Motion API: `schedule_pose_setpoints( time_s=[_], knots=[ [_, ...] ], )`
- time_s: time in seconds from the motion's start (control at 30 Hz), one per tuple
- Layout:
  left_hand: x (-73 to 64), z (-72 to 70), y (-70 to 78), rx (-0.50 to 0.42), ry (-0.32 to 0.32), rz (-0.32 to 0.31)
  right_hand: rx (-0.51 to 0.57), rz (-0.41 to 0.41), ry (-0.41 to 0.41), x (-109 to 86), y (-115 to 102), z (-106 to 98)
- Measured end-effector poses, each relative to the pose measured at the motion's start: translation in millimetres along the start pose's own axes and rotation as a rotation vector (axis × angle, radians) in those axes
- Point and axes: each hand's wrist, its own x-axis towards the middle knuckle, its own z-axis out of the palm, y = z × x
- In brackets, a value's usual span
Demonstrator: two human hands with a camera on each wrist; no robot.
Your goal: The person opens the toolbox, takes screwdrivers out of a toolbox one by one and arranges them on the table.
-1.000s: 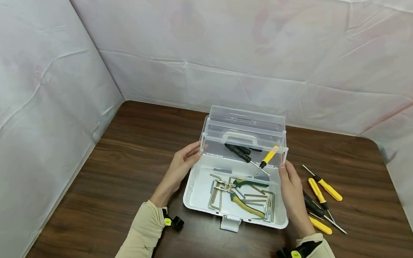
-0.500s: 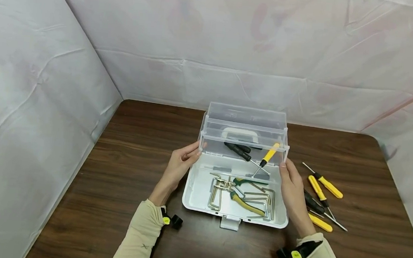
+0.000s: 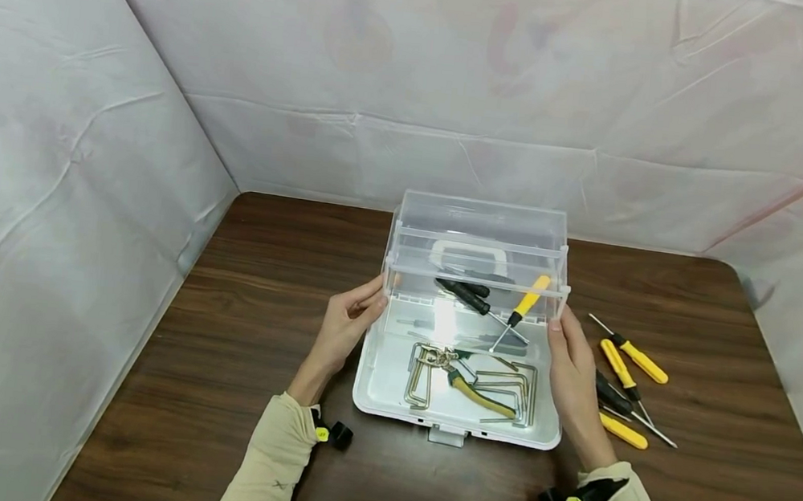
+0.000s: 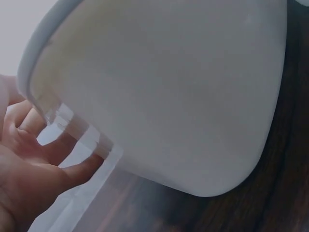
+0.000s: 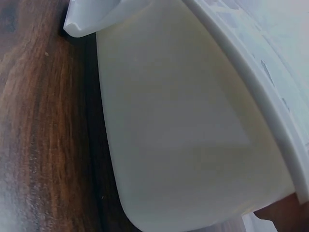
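A white toolbox [image 3: 384,390] with a clear lid [image 3: 484,220] and clear tray [image 3: 435,275] stands open on the table. My left hand [image 3: 342,327] grips its left side near the hinge, thumb in front and fingers behind. On the right side, my right hand [image 3: 571,376] holds the box likewise, its fingers mostly hidden in the right wrist view. Green-and-yellow pliers [image 3: 480,398] and several L-shaped hex keys [image 3: 418,397] lie in the base. Black screwdrivers [image 3: 466,295] and a yellow screwdriver [image 3: 531,295] show in the tray area.
Several yellow and black screwdrivers lie on the table right of the box, among them a yellow-handled one [image 3: 643,364] and a black-handled one [image 3: 611,393]. A white cloth wall [image 3: 381,160] rises behind the dark wooden table [image 3: 260,285].
The clear lid and tray have shifted upward in view, and the tray covers more of the pliers. The box's front latch looks shorter. Both hands keep their hold on the sides.
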Motion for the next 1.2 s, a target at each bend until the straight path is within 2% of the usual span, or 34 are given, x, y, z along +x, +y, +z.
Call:
schedule_pose_setpoints(
  time_s=[0.27,0.57,0.97,1.2],
  knots=[
    [-6.1,-1.2,2.8,0.011,0.016,0.039,0.010,-0.064,0.028,-6.9,-2,2],
    [-9.5,-0.7,6.6,-0.022,0.019,0.122,0.027,-0.105,0.082,-12.8,-3,3],
    [-11.1,0.9,8.9,-0.043,0.034,0.145,0.034,-0.145,0.104,-18.4,-5,4],
    [-8.8,0.8,7.3,-0.043,0.038,0.137,0.039,-0.132,0.110,-16.4,-4,4]
  ],
)
